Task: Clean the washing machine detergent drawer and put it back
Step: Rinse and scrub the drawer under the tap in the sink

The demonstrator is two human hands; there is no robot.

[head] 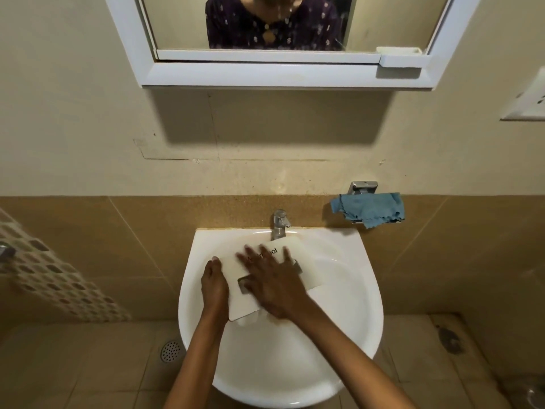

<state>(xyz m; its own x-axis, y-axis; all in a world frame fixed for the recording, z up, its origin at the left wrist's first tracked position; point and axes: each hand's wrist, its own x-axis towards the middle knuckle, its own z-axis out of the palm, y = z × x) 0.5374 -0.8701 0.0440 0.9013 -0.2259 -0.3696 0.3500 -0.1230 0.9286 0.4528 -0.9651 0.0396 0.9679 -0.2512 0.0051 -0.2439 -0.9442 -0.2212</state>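
The white detergent drawer (306,262) lies across the white sink basin (348,314), its flat front panel with black lettering facing up, just below the tap (280,224). My left hand (214,286) grips the drawer's left edge, fingers curled round it. My right hand (269,283) lies flat on the panel with fingers spread, blurred by motion, covering part of the lettering and the grey handle recess. The drawer's compartments are hidden underneath.
A blue cloth (370,209) hangs on a metal holder on the tiled wall right of the tap. A white-framed mirror (280,39) hangs above. A floor drain (170,351) sits left of the basin, a wall socket (528,104) at far right.
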